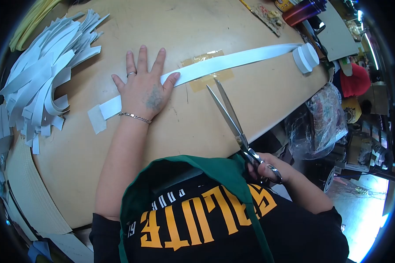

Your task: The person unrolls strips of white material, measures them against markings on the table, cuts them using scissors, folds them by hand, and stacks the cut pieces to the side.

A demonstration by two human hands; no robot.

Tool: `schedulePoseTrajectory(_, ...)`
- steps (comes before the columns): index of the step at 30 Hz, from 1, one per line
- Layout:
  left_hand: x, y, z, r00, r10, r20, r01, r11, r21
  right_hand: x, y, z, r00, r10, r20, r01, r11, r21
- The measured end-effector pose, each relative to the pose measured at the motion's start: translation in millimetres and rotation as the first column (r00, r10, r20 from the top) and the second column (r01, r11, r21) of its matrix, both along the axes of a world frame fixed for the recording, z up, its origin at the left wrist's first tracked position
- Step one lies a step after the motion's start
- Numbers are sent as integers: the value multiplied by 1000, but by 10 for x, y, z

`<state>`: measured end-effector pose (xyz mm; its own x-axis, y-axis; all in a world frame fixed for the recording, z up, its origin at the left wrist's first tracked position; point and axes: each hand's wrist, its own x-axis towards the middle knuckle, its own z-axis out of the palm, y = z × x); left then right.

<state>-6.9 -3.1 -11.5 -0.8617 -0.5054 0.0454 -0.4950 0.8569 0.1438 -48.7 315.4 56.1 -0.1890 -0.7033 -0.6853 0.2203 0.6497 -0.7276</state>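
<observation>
My left hand (pixel 145 92) lies flat with fingers spread, pressing a white strip (pixel 232 61) against the tabletop. The strip runs from a piece of pale tape (pixel 97 119) on the left, under my palm, over brown tape (pixel 211 81) stuck to the table, to a small white roll (pixel 306 58) at the right. In my right hand (pixel 267 167), near the table's front edge, is a pair of metal scissors (pixel 238 131). Their blades are slightly apart and point up toward the brown tape, just below the strip.
A heap of cut white strips (pixel 52 65) covers the table's left side, with yellow material (pixel 33 24) behind it. A purple-red bottle (pixel 303 12) lies at the back right, near a long thin yellow tool (pixel 261 17). Clear plastic bags (pixel 318 122) hang beyond the right edge.
</observation>
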Motion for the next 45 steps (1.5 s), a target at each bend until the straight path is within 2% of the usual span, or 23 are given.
schedulePoseTrajectory(3,-2,-12,-27,1000,-3,-1,3,1000,-8,8,-116,12,999,-34,-3,34,998,46)
schedulePoseTrajectory(24,-7,-15,-27,1000,-5,-8,5,1000,4,14,-623,-44,990,-125,-73,131,988,88)
schedulePoseTrajectory(45,-5,-18,-47,1000,-12,-5,12,1000,-29,39,-710,-120,973,-158,-165,179,977,117)
